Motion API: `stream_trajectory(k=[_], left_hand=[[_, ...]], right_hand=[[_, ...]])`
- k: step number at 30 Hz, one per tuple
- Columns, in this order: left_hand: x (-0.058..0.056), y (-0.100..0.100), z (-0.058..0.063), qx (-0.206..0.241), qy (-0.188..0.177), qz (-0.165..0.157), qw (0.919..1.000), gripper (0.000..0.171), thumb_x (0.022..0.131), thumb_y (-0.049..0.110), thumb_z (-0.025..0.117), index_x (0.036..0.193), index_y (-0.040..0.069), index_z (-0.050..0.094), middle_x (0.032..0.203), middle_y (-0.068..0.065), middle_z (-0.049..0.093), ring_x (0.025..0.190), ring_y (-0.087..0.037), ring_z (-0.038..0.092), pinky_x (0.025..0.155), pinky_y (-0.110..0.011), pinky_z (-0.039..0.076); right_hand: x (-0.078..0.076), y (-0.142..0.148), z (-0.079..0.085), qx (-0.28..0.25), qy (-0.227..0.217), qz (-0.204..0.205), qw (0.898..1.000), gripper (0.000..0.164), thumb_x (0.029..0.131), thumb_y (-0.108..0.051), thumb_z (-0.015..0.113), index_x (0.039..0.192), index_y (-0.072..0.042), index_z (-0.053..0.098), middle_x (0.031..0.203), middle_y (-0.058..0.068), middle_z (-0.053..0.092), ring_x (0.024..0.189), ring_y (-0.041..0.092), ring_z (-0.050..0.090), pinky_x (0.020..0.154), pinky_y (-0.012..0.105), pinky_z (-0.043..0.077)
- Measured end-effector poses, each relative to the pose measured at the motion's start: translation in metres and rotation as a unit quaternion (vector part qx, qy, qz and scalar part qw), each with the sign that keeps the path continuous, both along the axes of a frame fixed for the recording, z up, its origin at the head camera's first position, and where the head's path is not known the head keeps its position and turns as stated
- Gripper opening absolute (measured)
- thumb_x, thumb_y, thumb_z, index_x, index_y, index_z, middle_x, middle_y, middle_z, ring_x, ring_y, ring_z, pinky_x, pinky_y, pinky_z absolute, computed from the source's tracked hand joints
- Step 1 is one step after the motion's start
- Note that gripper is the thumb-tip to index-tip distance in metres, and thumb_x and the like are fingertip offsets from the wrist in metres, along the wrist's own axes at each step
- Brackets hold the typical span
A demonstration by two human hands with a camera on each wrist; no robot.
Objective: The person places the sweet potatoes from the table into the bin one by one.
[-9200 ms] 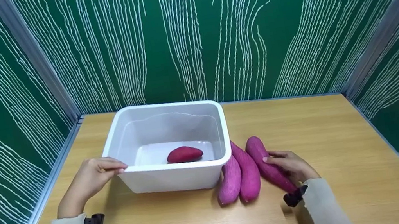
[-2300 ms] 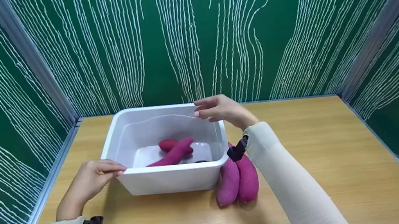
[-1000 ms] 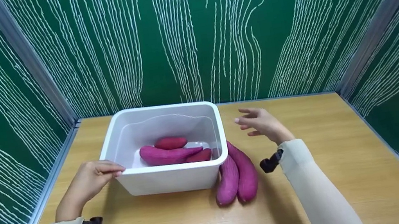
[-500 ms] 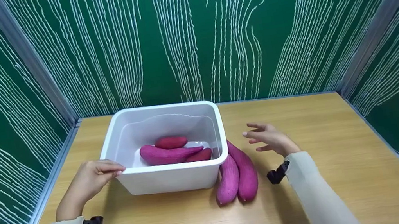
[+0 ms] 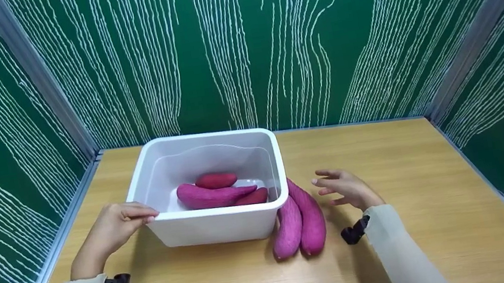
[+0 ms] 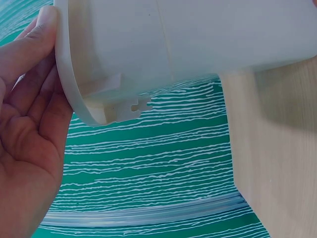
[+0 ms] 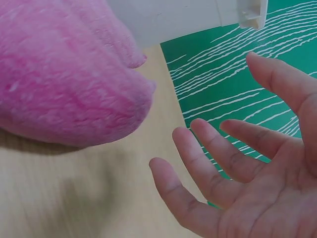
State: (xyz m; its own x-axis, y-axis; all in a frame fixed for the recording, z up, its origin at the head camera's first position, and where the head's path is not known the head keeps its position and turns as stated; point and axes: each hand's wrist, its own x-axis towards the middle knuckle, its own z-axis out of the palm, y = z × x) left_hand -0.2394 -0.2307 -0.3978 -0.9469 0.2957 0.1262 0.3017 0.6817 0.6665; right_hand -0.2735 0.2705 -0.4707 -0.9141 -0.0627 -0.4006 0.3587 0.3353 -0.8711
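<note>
A white plastic bin [image 5: 214, 224] stands on the table. My left hand [image 5: 114, 232] pinches its front-left rim; in the left wrist view the thumb and fingers [image 6: 29, 52] lie either side of that rim. Inside the bin are a long pink-purple vegetable [image 5: 212, 195], like a sweet potato or eggplant, and two shorter red ones [image 5: 216, 180]. Against the bin's right side lie a paler long vegetable [image 5: 288, 231] and a deeper pink one [image 5: 313, 224], touching each other. My right hand [image 5: 348, 187] hovers right of them, fingers spread and loosely bent, holding nothing.
The wooden table [image 5: 423, 216] extends right and in front of the bin. Green panels [image 5: 239, 53] with white wavy lines stand at the back and both sides, joined by grey metal posts. A small dark camera [image 5: 355, 231] sits on each wrist.
A long pink-purple vegetable that my right hand held on the table is in the bin now. My right hand has since moved away from the bin rim, downward and rightward. The left stays put.
</note>
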Motion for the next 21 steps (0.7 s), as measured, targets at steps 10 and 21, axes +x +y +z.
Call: stream_trajectory(k=[10, 21], left_hand=[[0.000, -0.001, 0.000, -0.003, -0.009, 0.004, 0.9999, 0.019, 0.086, -0.001, 0.067, 0.095, 0.012, 0.078, 0.105, -0.012, 0.073, 0.108, -0.034, 0.063, 0.093, -0.051, 0.053], [-0.001, -0.001, 0.001, -0.005, -0.019, 0.006, 0.9998, 0.017, 0.085, 0.003, 0.069, 0.096, 0.012, 0.078, 0.107, -0.012, 0.073, 0.110, -0.036, 0.062, 0.092, -0.050, 0.053]], right_hand=[[0.010, 0.001, -0.024, -0.025, -0.008, -0.001, 1.000, 0.069, 0.093, -0.037, 0.061, 0.148, -0.007, 0.033, 0.140, 0.021, 0.049, 0.120, 0.030, 0.054, 0.096, 0.048, 0.051], [0.018, -0.001, -0.037, -0.060, -0.014, -0.010, 0.998, 0.071, 0.091, -0.034, 0.064, 0.148, -0.004, 0.033, 0.127, 0.014, 0.058, 0.103, 0.021, 0.059, 0.087, 0.042, 0.055]])
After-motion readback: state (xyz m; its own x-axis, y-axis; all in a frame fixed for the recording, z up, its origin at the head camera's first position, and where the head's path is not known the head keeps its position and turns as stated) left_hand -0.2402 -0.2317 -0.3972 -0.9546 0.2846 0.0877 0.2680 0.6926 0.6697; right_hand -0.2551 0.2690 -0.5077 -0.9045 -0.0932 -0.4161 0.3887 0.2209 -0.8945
